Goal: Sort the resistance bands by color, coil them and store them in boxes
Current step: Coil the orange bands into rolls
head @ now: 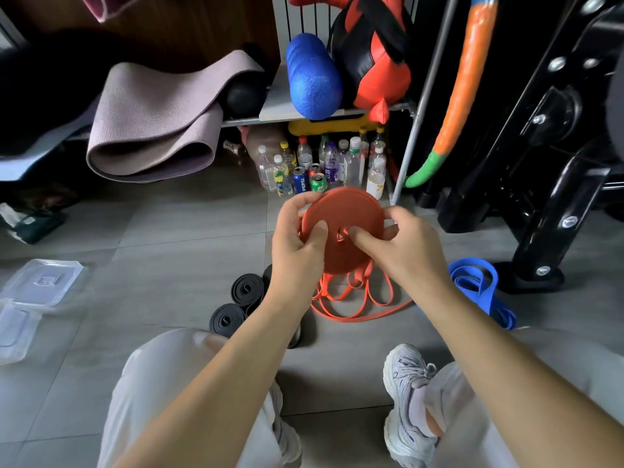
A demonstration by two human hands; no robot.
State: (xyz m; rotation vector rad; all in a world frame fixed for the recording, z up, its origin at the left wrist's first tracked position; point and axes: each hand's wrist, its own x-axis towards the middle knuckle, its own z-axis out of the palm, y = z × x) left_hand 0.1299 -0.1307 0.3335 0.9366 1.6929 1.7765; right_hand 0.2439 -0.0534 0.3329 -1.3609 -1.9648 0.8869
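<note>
Step in hand: coiling the orange band.

Orange coil [341,228] is held in the air in front of me, flat face toward me, above the floor [169,231].

Left grip [297,244]: pinching the coil's rim at 9 o'clock, thumb on the face, fingers curled round behind.

Right grip [401,244]: pinching at 3 o'clock, one fingertip pressed near the centre hole, the rest curled behind the rim.

Loose tail [354,298] of the same band hangs from the coil at 6 o'clock and lies in loops on the floor. Judgement: this coil is not finished; a fair length is left to wind.

Black coils [246,290]: rolled, on the floor at 8 o'clock of the orange coil. Blue band [479,285]: uncoiled heap at 4 o'clock. Boxes [40,282]: clear, at 9 o'clock, well apart, nothing visible inside.

Next move, as I judge it: turn the coil while feeding the tail on flat, keeping pressure on the face so the wraps do not spring loose. Risk: tail loops tangling as they lift.
</note>
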